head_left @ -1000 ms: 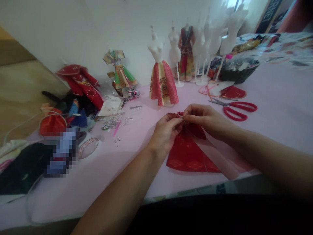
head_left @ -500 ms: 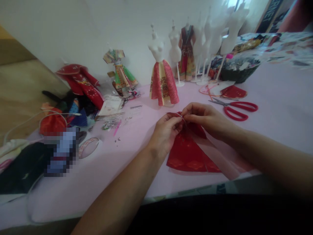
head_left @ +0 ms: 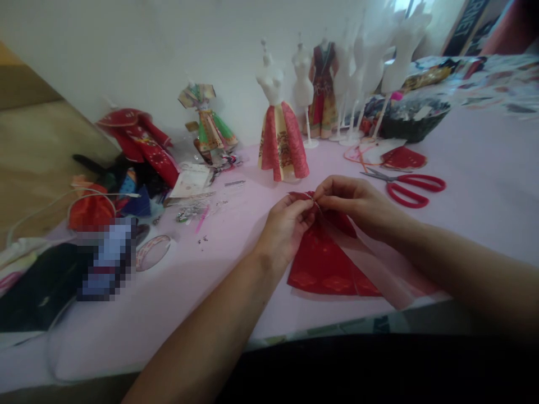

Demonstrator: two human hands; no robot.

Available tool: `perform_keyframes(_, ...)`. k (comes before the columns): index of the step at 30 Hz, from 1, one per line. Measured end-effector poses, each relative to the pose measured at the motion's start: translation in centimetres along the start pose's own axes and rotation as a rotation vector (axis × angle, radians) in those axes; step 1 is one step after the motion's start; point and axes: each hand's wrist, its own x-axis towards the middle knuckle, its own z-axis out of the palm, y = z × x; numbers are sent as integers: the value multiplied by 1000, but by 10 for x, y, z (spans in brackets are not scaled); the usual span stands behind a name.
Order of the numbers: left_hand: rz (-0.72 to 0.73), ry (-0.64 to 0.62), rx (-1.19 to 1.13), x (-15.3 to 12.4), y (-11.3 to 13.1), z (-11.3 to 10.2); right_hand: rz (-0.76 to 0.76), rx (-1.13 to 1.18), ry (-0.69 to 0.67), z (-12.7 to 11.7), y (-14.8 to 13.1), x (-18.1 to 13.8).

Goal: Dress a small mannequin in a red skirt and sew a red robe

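Observation:
A red patterned paper skirt piece (head_left: 324, 261) lies fanned on the pink table (head_left: 189, 292) near its front edge. My left hand (head_left: 286, 227) pinches the narrow top of the piece from the left. From the right, my right hand (head_left: 353, 202) pinches the same top edge, and both sets of fingers meet there, closed. A thin pale strip shows between the fingertips. A translucent pink sheet (head_left: 391, 269) lies under the piece, spreading to the right.
Red-handled scissors (head_left: 410, 185) lie right of my hands, with a red cut piece (head_left: 402, 159) behind them. Small mannequins stand at the back, one in a red and cream skirt (head_left: 281, 140). A dark basket (head_left: 415, 120) sits far right. Fabric scraps and a red costume (head_left: 138, 143) crowd the left.
Nothing but a slight shift of the view; both hands stay pinched on the top of the red piece.

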Motion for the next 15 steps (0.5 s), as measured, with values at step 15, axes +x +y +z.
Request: perform_keyframes(15, 5, -15, 36, -2, 1, -1, 32, -39, 23, 1, -1, -1)
